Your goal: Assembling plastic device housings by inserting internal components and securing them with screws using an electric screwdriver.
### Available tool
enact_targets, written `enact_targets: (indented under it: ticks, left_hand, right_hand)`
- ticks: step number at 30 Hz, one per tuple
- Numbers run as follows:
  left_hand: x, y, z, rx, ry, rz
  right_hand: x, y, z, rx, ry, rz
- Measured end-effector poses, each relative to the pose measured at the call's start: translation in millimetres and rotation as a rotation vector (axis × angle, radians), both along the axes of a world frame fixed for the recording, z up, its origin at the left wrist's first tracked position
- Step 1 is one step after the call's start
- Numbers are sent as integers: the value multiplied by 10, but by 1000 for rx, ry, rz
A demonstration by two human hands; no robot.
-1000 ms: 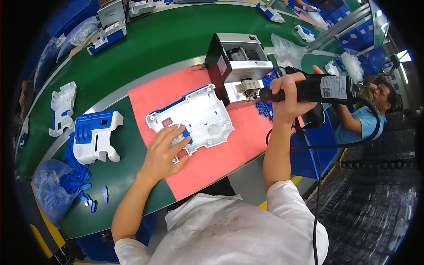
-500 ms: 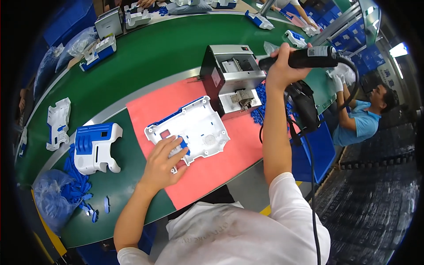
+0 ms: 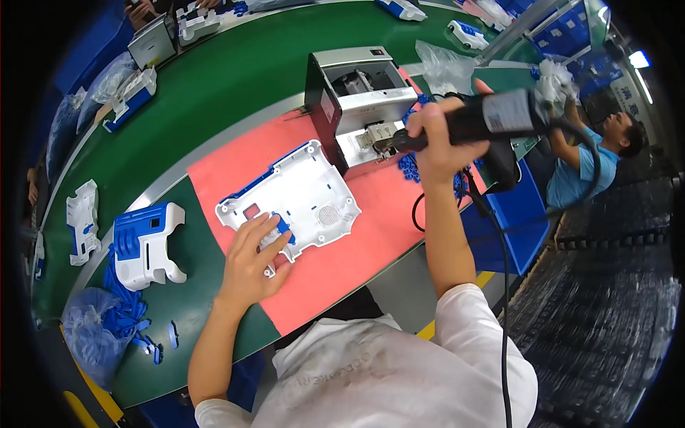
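Shell lies partly under left hand, extending to its right; left grip cannot be told. Right hand grasps driver, tip at machine.

Open pink mat, silver machine blocking beyond

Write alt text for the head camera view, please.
The right hand holds a black corded tool at a silver-and-black machine, while the left hand rests on a white-and-blue plastic shell on a pink mat.
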State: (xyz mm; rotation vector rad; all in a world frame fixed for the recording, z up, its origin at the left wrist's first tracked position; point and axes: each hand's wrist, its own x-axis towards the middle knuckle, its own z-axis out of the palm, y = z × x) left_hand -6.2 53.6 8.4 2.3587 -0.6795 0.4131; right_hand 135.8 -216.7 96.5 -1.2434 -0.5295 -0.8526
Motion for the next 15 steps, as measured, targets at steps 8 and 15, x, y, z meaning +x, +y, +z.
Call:
enact_targets:
  ticks: [8, 15]
  left_hand:
    - [-46, 35, -13, 18, -15, 14]
    - [-15, 56, -66, 41, -68, -10]
  right_hand:
    - [-217, 63, 38, -93, 129, 186]
    - [-489, 981, 23, -18, 146, 446]
